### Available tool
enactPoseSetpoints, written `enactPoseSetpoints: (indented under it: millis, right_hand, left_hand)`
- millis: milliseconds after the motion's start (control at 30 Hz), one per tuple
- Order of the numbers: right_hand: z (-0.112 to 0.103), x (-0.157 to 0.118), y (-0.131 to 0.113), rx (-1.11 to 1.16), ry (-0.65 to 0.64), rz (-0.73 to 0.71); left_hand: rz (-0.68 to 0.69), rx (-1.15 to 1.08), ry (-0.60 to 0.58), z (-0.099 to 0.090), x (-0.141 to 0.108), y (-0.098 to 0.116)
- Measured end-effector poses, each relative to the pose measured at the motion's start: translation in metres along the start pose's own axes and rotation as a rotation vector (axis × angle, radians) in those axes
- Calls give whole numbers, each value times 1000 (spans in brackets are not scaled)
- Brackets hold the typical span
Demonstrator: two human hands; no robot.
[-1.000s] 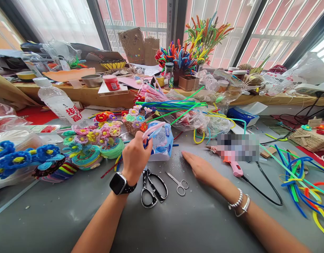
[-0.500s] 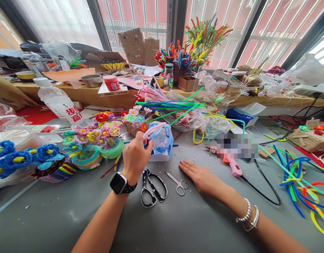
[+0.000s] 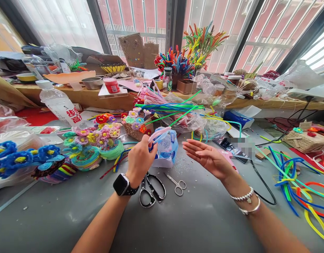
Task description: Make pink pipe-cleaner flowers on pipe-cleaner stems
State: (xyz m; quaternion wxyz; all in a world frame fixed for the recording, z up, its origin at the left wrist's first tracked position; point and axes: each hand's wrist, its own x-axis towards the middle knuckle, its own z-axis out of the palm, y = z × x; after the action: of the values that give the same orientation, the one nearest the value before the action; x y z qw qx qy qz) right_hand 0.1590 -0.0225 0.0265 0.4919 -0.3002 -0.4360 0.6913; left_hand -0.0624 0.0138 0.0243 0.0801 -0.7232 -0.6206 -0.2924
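My left hand (image 3: 142, 158), with a watch on its wrist, is closed round the pale pink handle (image 3: 162, 133) of a blue and white printed plastic packet (image 3: 166, 149); my fingers hide part of the handle. To the right of the packet, my right hand (image 3: 208, 158) is raised above the table, palm turned inward, holding nothing, with fingers stretched out. Fine crumbs (image 3: 181, 166) lie on the grey table between the two. Nearer to me lie black-handled scissors (image 3: 152, 191), partly under my left hand, and small silver scissors (image 3: 179, 183).
Baskets of pipe-cleaner flowers (image 3: 109, 140) and a water bottle (image 3: 60, 103) stand at left. Behind the packet are bundled green and blue pipe cleaners (image 3: 172, 108). On the right, a pink glue gun (image 3: 229, 160) is partly hidden by my right hand, and loose pipe cleaners (image 3: 296, 179) lie beyond.
My right hand has risen from the table and turned palm inward. My left hand and the packet have shifted slightly to the right, still together.
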Motion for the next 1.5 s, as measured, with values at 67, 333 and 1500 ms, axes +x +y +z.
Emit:
enactPoseSetpoints:
  millis: [67, 333, 1500]
  right_hand:
    - [14, 11, -1, -64, -13, -43]
    - [48, 60, 18, -1100, 172, -436]
    - [49, 43, 30, -1785, -23, -636]
  left_hand:
    - [4, -9, -4, 2, 0, 0]
    - [-12, -44, -30, 0, 0, 1]
    - [-38, -129, -1, 2, -1, 1]
